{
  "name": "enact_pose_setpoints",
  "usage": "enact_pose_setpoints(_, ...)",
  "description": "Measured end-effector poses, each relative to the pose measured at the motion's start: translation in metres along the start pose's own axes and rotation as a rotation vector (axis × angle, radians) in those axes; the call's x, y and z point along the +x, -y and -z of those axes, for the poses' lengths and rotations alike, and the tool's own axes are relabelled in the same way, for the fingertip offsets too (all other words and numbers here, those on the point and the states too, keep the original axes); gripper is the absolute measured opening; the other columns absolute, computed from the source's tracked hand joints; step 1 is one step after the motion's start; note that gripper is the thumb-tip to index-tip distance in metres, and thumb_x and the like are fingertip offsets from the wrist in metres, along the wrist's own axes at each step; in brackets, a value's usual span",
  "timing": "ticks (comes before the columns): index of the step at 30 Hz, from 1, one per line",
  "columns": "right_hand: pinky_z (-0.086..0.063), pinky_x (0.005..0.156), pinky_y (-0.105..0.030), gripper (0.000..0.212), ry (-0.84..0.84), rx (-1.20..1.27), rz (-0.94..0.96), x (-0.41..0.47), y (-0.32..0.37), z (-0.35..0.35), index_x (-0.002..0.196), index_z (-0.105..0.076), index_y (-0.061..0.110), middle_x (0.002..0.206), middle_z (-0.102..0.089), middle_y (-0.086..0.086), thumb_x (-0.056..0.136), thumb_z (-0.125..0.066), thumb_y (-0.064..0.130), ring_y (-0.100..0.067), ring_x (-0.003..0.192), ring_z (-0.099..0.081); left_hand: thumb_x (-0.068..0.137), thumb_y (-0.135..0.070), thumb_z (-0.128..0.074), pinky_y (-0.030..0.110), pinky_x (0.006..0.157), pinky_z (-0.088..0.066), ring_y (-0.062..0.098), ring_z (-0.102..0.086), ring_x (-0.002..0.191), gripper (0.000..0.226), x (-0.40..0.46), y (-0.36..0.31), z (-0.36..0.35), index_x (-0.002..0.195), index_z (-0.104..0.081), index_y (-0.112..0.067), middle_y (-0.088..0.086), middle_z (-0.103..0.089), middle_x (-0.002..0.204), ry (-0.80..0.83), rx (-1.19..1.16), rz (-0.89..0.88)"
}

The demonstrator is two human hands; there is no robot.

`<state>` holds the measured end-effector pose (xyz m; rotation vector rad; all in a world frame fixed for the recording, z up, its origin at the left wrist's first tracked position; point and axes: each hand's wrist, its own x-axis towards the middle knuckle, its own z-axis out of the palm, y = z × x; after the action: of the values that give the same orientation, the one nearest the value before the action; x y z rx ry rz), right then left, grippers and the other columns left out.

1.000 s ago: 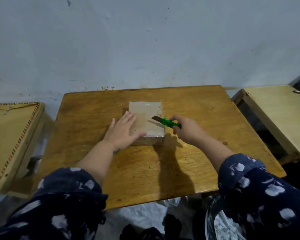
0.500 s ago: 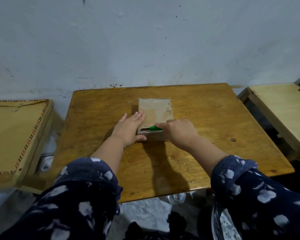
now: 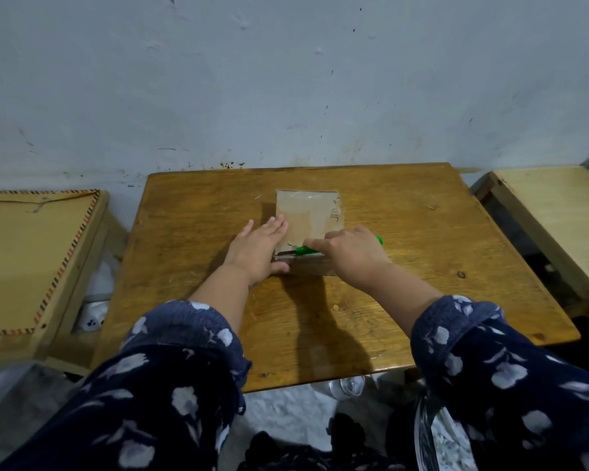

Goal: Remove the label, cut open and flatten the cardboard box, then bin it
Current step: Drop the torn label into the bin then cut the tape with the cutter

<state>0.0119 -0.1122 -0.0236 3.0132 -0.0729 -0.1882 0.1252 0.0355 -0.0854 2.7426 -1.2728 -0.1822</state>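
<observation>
Box (image 3: 308, 217) sits mid-table (image 3: 422, 300). Your left hand (image 3: 257, 251) lies flat and open along its left edge; your right hand (image 3: 352, 254) is closed around the green cutter (image 3: 305, 250). Risk: the blade points at your left thumb, so a slip would cut it.

Scuffed pale wall (image 3: 286, 79), wooden table (image 3: 422, 266)

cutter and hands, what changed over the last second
The right hand brought the green cutter down from above the cardboard box to its near top edge, blade now lying along that edge and pointing left. The left hand stayed flat on the box's left side, and the box stayed put on the wooden table.
</observation>
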Motion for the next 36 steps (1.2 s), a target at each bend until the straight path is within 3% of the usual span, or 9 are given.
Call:
enact_pose_setpoints(14,-0.038,0.094,-0.04,0.064,0.076,-0.07,-0.026,-0.013,-0.036,-0.002,0.143,-0.031,0.039,0.131,-0.058,-0.002,0.091,-0.042,0.004,-0.025,0.116,-0.056,0.087,-0.045,-0.061,0.042,0.121,-0.001,0.013,-0.002,0.148,0.091,-0.002,-0.01,0.01,0.153,-0.004,-0.018,-0.003,-0.001,0.161,0.077,0.063,0.042)
enact_pose_setpoints(27,-0.038,0.09,-0.038,0.061,0.105,-0.094,-0.073,-0.035,-0.086,-0.007,0.141,-0.036,0.04,0.12,-0.062,0.001,0.093,-0.039,0.004,-0.021,0.109,-0.059,0.087,-0.045,-0.06,0.043,0.119,0.001,0.012,0.0,0.148,0.093,-0.001,-0.02,0.013,0.152,-0.001,-0.017,-0.003,0.003,0.161,0.129,0.135,0.099)
enact_pose_setpoints(29,-0.04,0.086,-0.037,0.057,0.114,-0.032,-0.101,-0.043,-0.101,-0.011,0.139,-0.038,0.042,0.121,-0.063,0.001,0.095,-0.038,0.007,-0.021,0.105,-0.06,0.087,-0.043,-0.061,0.043,0.12,0.0,0.013,0.0,0.148,0.093,0.0,-0.023,0.014,0.152,0.0,-0.016,-0.002,0.004,0.161,0.142,0.134,0.109)
enact_pose_setpoints(33,-0.04,0.054,-0.026,0.047,0.195,0.397,-0.256,-0.047,-0.12,-0.014,0.138,-0.043,0.04,0.108,-0.064,-0.003,0.098,-0.038,0.015,-0.015,0.069,-0.056,0.088,-0.041,-0.06,0.042,0.12,0.0,0.014,0.001,0.148,0.092,0.002,-0.03,0.017,0.152,0.001,-0.014,0.0,0.005,0.161,0.173,0.141,0.136)
enact_pose_setpoints(36,-0.043,0.056,-0.024,0.056,0.192,0.786,-0.398,-0.047,-0.133,-0.008,0.143,-0.039,0.032,0.103,-0.065,-0.001,0.095,-0.042,0.004,-0.013,0.071,-0.055,0.088,-0.057,-0.051,0.044,0.12,0.003,0.014,0.002,0.148,0.094,0.003,-0.036,0.019,0.152,0.001,-0.013,0.001,0.007,0.161,0.196,0.13,0.16)
